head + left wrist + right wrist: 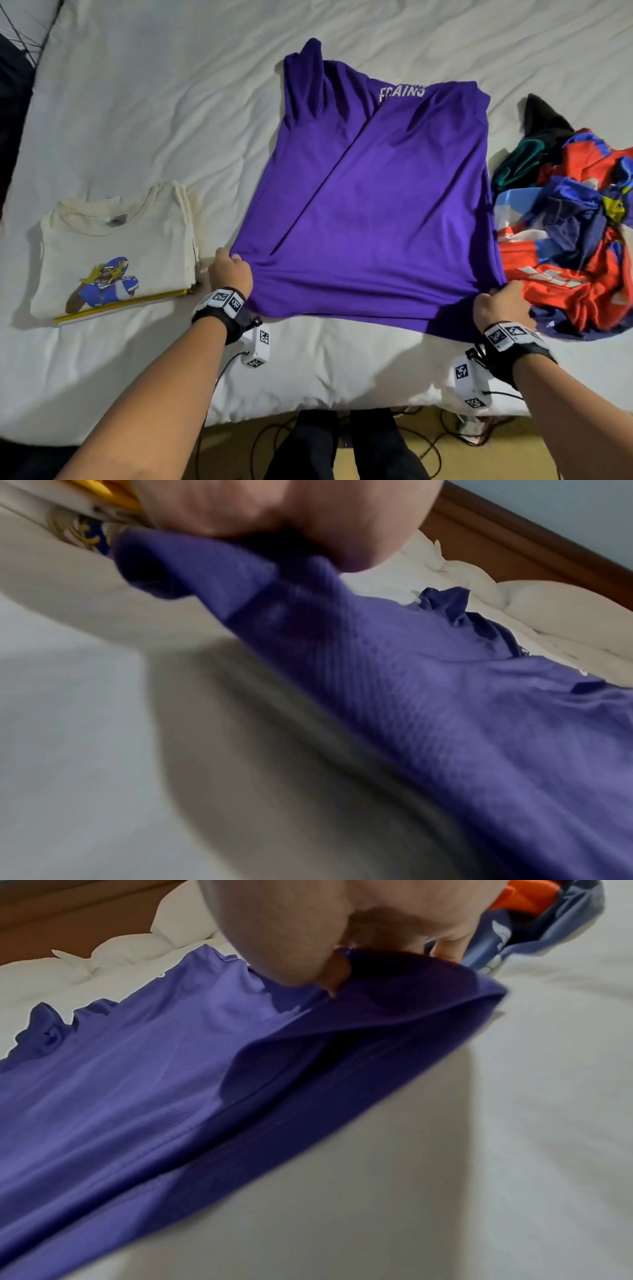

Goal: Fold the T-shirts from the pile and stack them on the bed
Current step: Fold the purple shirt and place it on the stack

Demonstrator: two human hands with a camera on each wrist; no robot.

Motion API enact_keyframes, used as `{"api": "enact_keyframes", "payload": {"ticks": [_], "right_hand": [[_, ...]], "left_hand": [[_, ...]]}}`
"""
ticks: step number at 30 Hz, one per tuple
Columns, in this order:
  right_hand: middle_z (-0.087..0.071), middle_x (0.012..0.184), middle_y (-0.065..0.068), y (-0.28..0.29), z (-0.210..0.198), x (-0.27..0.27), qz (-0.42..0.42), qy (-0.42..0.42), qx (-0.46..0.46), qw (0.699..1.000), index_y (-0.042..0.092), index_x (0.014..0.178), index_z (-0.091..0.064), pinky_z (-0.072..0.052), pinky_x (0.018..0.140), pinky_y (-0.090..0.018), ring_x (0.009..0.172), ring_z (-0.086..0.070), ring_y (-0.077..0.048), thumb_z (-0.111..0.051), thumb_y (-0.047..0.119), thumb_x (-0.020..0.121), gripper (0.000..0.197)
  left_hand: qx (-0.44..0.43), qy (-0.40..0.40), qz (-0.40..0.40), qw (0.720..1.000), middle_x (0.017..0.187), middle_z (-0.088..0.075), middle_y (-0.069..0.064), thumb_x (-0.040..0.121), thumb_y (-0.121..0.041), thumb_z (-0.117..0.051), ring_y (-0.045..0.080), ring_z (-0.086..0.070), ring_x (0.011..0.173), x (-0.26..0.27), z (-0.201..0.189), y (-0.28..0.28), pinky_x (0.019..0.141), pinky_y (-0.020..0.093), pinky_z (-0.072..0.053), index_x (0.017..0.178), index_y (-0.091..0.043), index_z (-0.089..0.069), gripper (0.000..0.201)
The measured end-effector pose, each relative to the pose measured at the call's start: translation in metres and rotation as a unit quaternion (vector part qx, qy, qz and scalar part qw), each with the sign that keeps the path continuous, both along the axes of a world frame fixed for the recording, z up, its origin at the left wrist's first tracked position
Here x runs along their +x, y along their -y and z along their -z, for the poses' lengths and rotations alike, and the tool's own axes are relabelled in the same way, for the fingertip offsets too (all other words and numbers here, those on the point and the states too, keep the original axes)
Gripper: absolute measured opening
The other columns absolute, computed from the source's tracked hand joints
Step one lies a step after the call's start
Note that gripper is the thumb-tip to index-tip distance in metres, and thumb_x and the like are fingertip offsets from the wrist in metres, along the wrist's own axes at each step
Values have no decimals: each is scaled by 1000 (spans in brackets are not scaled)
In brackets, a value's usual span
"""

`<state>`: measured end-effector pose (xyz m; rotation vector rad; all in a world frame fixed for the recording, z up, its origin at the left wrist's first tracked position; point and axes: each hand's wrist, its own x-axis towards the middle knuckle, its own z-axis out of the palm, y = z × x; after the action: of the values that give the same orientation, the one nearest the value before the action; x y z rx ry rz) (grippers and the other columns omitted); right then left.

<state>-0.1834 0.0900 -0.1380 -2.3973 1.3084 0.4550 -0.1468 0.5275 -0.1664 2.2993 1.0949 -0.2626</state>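
Note:
A purple T-shirt (pixel 376 205) lies spread on the white bed (pixel 137 102), sides folded inward, white lettering near its collar. My left hand (pixel 231 274) grips its near left hem corner, and my right hand (pixel 500 301) grips the near right corner. The hem is lifted slightly off the sheet. In the left wrist view the purple T-shirt (pixel 445 710) bunches under my left hand (pixel 284 520). In the right wrist view the purple T-shirt (pixel 171 1083) hangs from my right hand (pixel 342 947). A folded cream T-shirt (pixel 113 253) with a football-player print lies to the left.
A pile of unfolded shirts (pixel 575 233) in orange, blue and black sits at the right, touching the purple shirt's edge. Something yellow (pixel 120 305) shows under the cream shirt. The bed's near edge (pixel 308 411) is by my legs, with cables on the floor.

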Motion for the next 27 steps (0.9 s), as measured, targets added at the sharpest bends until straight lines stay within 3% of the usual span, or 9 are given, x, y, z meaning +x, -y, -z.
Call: {"api": "enact_keyframes", "payload": {"ticks": [4,11,14,17,19,21,23,25,27], "right_hand": [[-57,119,-36,0,-23,-17,-8,40,16,999,8,109,-38,-38,80,-48,109,-56,-52,-48,7,91,21],[-61,111,-35,2,-15,-70,-49,14,14,999,11,103,-33,-37,74,-46,100,-61,-51,-45,9,94,15],[-54,120,-29,-5,2,-84,-30,38,5,999,10,108,-40,-44,86,-54,110,-55,-50,-56,4,82,32],[-43,136,-25,-24,10,-89,-62,78,-83,991,9,127,-44,-35,102,-59,125,-42,-47,-67,7,74,58],[-43,138,-18,-44,9,-90,-140,150,-100,974,14,126,-48,-29,105,-54,126,-40,-42,-65,23,82,48],[-49,126,-12,-64,11,-95,-266,180,-81,944,21,113,-56,-29,100,-51,117,-44,-36,-58,39,86,33],[-54,105,-5,-84,10,-103,-436,190,-37,879,26,99,-61,-33,88,-46,99,-48,-31,-59,48,86,26],[-53,94,0,-100,10,-113,-583,192,19,789,24,95,-62,-35,79,-42,88,-49,-28,-64,52,83,30],[-55,95,-1,-108,18,-118,-659,168,11,733,20,100,-64,-38,75,-42,85,-50,-28,-68,50,79,38]], "left_hand": [[6,-23,26,999,119,-60,29,106,-23,-44,45,-57,106,-16,-17,-16,84,45,-42,112,1,-57,27],[69,-59,130,987,120,-62,27,109,-35,-38,47,-59,110,-66,-13,-44,90,52,-47,120,-3,-54,39],[80,-51,135,986,113,-62,32,108,-30,-41,50,-60,104,-78,0,-41,82,52,-46,117,-1,-51,32],[111,-40,139,983,125,-53,29,102,-20,-52,49,-54,113,-84,1,-28,84,55,-45,123,-2,-50,28],[175,-10,191,966,130,-48,23,93,-22,-60,44,-48,118,-90,-4,-10,87,56,-45,129,-8,-51,40],[187,84,317,926,123,-53,15,87,-30,-61,39,-50,110,-99,-11,15,85,52,-44,124,-15,-57,40],[121,158,517,833,108,-56,8,84,-40,-62,34,-54,96,-114,-16,44,78,45,-43,110,-19,-64,33],[104,145,674,717,98,-55,5,80,-48,-63,31,-53,88,-126,-19,68,72,42,-42,101,-20,-65,35],[144,99,733,657,95,-55,5,77,-48,-68,29,-52,85,-132,-15,82,69,41,-41,99,-18,-65,37]]}}
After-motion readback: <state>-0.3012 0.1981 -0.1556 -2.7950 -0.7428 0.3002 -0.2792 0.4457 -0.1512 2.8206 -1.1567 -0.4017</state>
